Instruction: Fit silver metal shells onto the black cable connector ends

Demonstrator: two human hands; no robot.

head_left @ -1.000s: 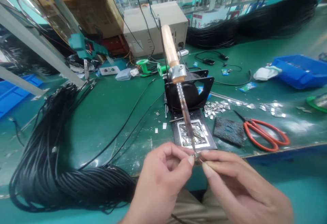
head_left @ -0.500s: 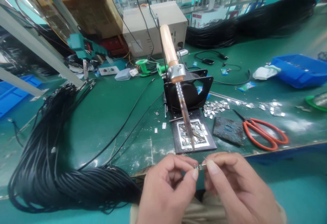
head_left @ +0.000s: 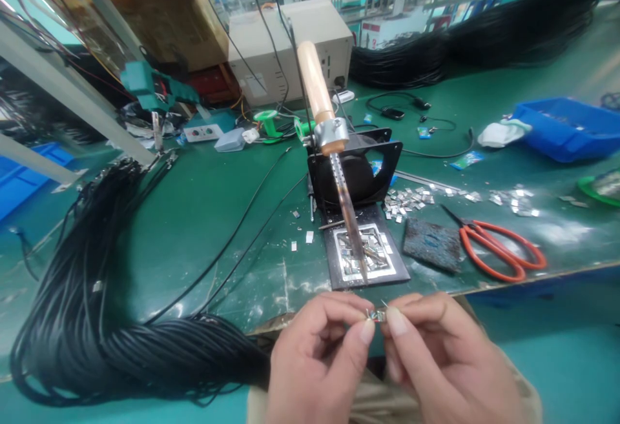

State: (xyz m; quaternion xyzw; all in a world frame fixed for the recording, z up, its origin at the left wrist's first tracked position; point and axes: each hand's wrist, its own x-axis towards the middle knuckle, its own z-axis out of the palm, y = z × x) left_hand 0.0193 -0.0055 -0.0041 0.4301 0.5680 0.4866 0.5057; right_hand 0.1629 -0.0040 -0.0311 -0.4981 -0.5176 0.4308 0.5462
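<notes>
A tiny metal connector [head_left: 376, 315] with fine wire ends is held between both hands, just in front of the bench edge. My left hand [head_left: 320, 353] pinches its left end between thumb and index finger. Its right end is in the pinch of my right hand [head_left: 431, 346], whose fingertips hide part of it. A soldering iron [head_left: 351, 224] with a wooden handle is clamped above, tip down and close beyond the fingers. Under the tip, a black plate [head_left: 336, 275] carries a pale-rimmed square filled with small metal pieces [head_left: 372, 253].
Right of the plate lie a dark sponge pad [head_left: 431, 243] and orange-handled scissors [head_left: 498, 250]. Loose metal pieces [head_left: 409, 201] are scattered behind them. A black fan [head_left: 353, 169] stands behind the iron. A thick black cable bundle [head_left: 145, 353] fills the left; a blue bin [head_left: 566, 127] sits right.
My right hand has moved slightly left, closer to my left hand, so less of the connector's right end shows. Both hands keep their pinch. The camera view has shifted a little.
</notes>
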